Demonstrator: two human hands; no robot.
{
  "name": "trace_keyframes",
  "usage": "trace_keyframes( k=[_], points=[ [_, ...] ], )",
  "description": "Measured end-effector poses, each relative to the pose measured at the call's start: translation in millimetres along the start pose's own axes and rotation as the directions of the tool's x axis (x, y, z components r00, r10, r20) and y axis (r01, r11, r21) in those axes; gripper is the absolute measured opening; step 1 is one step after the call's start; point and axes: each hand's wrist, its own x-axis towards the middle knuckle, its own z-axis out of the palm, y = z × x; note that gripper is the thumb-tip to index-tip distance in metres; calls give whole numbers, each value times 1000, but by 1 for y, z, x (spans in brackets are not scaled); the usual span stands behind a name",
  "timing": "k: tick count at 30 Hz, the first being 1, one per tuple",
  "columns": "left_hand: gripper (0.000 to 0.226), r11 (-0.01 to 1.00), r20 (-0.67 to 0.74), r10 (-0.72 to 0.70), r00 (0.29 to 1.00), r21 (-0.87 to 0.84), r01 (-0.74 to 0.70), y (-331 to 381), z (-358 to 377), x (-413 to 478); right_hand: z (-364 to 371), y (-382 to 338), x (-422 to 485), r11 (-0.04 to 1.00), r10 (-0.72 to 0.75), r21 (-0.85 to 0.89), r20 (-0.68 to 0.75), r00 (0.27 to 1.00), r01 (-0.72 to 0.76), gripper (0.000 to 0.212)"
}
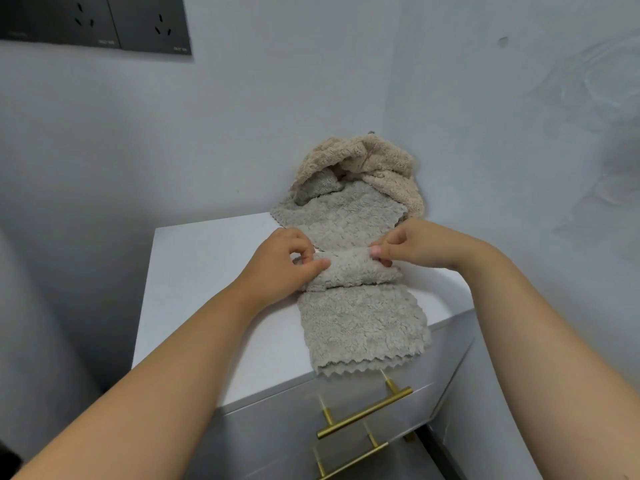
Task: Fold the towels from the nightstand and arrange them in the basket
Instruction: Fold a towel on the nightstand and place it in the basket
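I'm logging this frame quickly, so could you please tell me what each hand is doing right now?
Left hand: pinches the raised fold of the grey towel.
Right hand: pinches the same fold's other end.

This looks like a bedroom corner in a home. A white nightstand point(194, 265) with brass drawer handles point(365, 413) is pushed into the corner of plain pale walls point(485, 98). Dark wall sockets point(97, 22) sit at far left, and fluffy towels point(360, 188) are heaped at the nightstand's far edge.
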Motion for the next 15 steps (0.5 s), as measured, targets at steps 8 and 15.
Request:
trace_keyframes(
  k=[8,15],
  points=[
    [39,975,243,-190,951,163,153,4,-12,6,12,-4,10,993,37,-115,27,999,-33,44],
    [19,957,411,-290,864,97,275,10,-29,8,11,-12,9,994,25,-108,62,998,-18,22]
  ],
)
